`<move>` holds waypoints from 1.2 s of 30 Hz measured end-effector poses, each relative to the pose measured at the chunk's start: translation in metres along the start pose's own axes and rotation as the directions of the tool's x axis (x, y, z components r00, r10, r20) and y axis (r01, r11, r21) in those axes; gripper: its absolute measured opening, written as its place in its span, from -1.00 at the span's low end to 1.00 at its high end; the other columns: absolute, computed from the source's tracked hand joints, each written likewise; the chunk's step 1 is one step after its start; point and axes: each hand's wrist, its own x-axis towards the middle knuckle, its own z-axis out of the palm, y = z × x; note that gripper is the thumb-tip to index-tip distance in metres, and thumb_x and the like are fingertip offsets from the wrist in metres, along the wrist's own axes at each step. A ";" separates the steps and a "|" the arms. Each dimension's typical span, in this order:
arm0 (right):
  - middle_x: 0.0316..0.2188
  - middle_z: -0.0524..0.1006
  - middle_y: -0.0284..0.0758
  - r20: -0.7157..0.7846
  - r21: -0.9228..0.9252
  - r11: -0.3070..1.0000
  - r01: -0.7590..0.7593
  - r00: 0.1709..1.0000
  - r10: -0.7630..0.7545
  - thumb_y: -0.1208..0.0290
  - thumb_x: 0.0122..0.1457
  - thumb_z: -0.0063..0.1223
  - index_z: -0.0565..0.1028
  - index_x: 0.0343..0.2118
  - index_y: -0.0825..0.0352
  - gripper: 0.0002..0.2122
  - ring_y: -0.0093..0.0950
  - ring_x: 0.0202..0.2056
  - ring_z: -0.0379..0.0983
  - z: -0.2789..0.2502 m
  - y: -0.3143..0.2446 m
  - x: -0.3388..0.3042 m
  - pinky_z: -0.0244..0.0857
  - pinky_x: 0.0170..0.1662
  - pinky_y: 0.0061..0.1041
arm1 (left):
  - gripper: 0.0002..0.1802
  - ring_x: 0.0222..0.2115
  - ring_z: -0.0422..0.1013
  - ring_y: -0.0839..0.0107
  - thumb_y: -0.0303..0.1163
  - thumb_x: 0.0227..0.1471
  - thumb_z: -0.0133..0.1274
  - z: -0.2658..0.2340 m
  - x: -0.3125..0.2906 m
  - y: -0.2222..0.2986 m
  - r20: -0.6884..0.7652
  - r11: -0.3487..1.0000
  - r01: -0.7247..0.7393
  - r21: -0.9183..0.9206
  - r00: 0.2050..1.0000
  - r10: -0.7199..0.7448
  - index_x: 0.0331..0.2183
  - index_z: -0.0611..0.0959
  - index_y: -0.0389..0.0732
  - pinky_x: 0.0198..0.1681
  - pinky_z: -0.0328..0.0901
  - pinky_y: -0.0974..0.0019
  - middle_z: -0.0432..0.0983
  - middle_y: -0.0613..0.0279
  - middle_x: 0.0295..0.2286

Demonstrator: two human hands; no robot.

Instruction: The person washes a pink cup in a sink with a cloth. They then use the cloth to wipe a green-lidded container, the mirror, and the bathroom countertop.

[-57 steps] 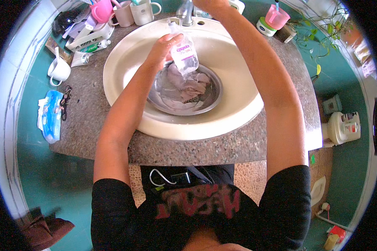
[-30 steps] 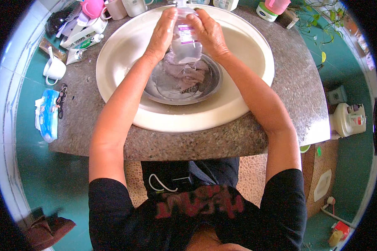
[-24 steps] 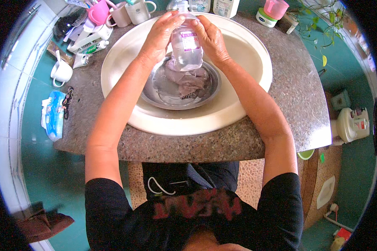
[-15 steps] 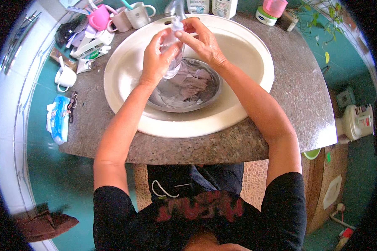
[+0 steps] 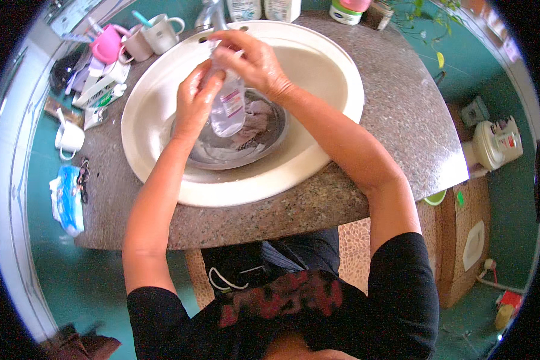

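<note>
My left hand [image 5: 196, 99] is wrapped round the side of a clear plastic bottle [image 5: 228, 114] with a small pale label. The bottle is tilted over the sink, its base toward me. At its upper end my right hand [image 5: 253, 65] curls its fingers about the neck; the cap itself is mostly covered by them. Below the bottle a grey metal basin [image 5: 246, 161] rests inside the cream oval sink [image 5: 318, 66]. In the basin, pinkish-brown cloth [image 5: 258, 123] lies in what looks like water.
The faucet [image 5: 213, 15] rises just beyond my hands. Mugs [image 5: 162, 35], a pink cup [image 5: 107, 45], tubes and a white cup [image 5: 71, 138] line the counter's left. A blue tissue pack [image 5: 69, 198] is nearer. Bottles [image 5: 244, 9] and a green-white tub [image 5: 345, 12] stand at the back.
The bottle has tipped so that its base swings toward me and its label shows. My right hand has shifted at its top. The whole view has turned slightly.
</note>
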 end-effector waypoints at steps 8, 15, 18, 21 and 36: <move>-0.13 0.49 -0.03 0.267 -0.110 0.990 -0.093 0.956 0.119 -0.09 0.04 0.16 0.25 0.13 0.37 -0.27 -0.29 -0.12 0.45 0.001 0.015 -0.001 0.31 -0.03 -0.38 | -0.52 -0.11 0.35 0.45 -0.28 0.15 0.03 -0.011 0.006 -0.006 -0.290 0.992 -0.015 -0.125 0.957 -0.022 0.01 0.42 -0.39 -0.01 0.22 0.41 0.43 0.14 -0.10; -0.13 0.48 0.04 0.356 -0.051 0.992 -0.119 0.926 0.130 -0.11 -0.13 0.30 0.22 0.14 0.41 -0.13 -0.22 -0.06 0.43 0.012 0.018 -0.011 0.27 0.00 -0.36 | -0.47 -0.01 0.27 0.36 -0.20 0.21 -0.06 -0.008 0.003 0.008 -0.411 0.992 -0.116 -0.049 0.908 0.086 0.06 0.36 -0.40 0.11 0.10 0.33 0.37 0.08 -0.04; -0.19 0.51 0.04 0.397 -0.137 0.976 -0.167 0.894 0.208 -0.07 -0.15 0.33 0.32 0.03 0.42 -0.22 -0.19 -0.11 0.46 0.008 0.013 -0.008 0.30 -0.03 -0.30 | -0.45 0.03 0.24 0.32 -0.14 0.23 -0.13 -0.006 -0.002 0.013 -0.324 0.992 -0.127 -0.006 0.938 0.118 0.08 0.33 -0.38 0.14 0.06 0.30 0.33 0.03 -0.01; -0.26 0.54 -0.01 0.415 -0.331 0.934 -0.136 0.868 0.274 -0.04 -0.15 0.32 0.41 -0.08 0.38 -0.33 -0.18 -0.18 0.50 0.005 0.009 -0.007 0.33 -0.08 -0.27 | -0.39 0.07 0.19 0.24 -0.05 0.25 -0.22 -0.014 0.003 0.010 -0.254 0.954 -0.245 0.172 0.925 0.283 0.11 0.28 -0.36 0.16 0.03 0.25 0.26 -0.02 0.04; -0.23 0.55 -0.12 -0.572 -0.362 0.758 -0.542 0.771 0.278 0.03 -0.14 0.30 0.37 -0.08 0.31 -0.38 -0.21 -0.18 0.51 -0.153 0.067 0.045 0.34 -0.12 -0.27 | -0.35 0.00 0.25 0.18 0.05 0.22 -0.24 0.005 -0.002 0.018 -0.084 0.848 -0.403 0.343 0.886 0.455 0.08 0.30 -0.31 0.12 0.09 0.13 0.28 -0.03 -0.02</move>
